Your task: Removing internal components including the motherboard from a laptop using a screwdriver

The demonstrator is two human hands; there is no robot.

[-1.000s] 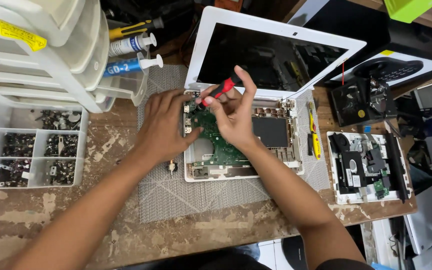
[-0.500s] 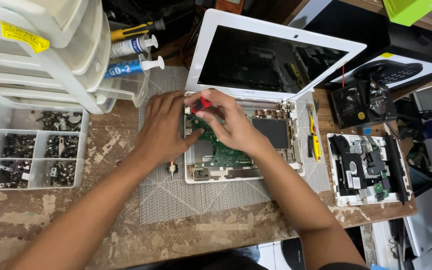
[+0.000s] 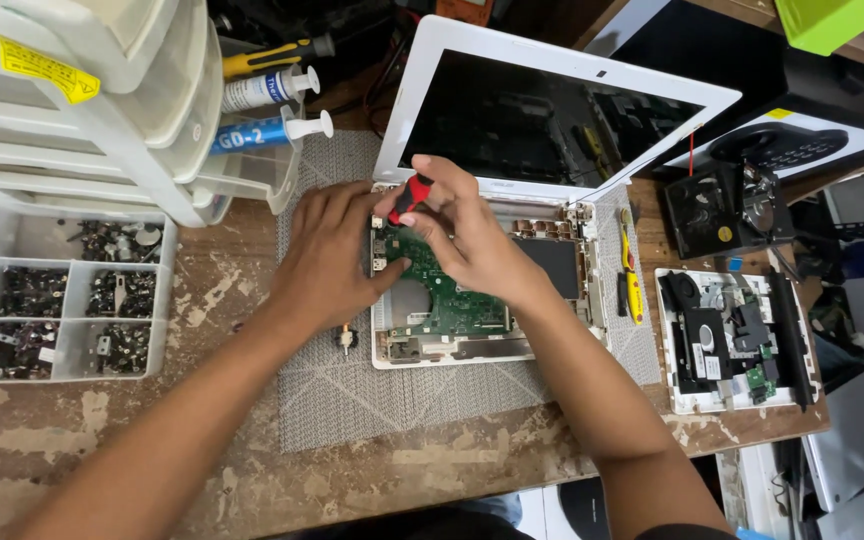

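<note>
A worn wooden counter (image 3: 102, 440), scuffed and patched with pale marks, carries a grey mat (image 3: 352, 400) in the middle. On the mat sits a white laptop (image 3: 552, 110) with its lid up, screen dark, and its base opened so the green board (image 3: 442, 300) shows.

The right hand (image 3: 472, 240) hovers over the rear left of the base, fingers curled in a pinch round the red handle of a screwdriver (image 3: 410, 198); its tip is hidden behind the fingers. The left hand (image 3: 327, 260) lies flat against the left edge of the base, fingers spread a little, thumb touching the board's corner, holding nothing.

The screwdriver looks light, stiff and slim, best taken by its handle with the fingertips. The board is likely thin and fragile, safer steadied by the plastic frame than by the parts on it.

Left of the mat stands a clear tray (image 3: 52, 290) of small dark parts, under a white drawer unit (image 3: 82, 110). Two syringes (image 3: 272, 110) lie behind the mat. To the right are a yellow tool (image 3: 632, 270), another opened device (image 3: 732, 340) and a black fan (image 3: 722, 205). A small loose metal part (image 3: 346, 338) lies on the mat just beside the base.
</note>
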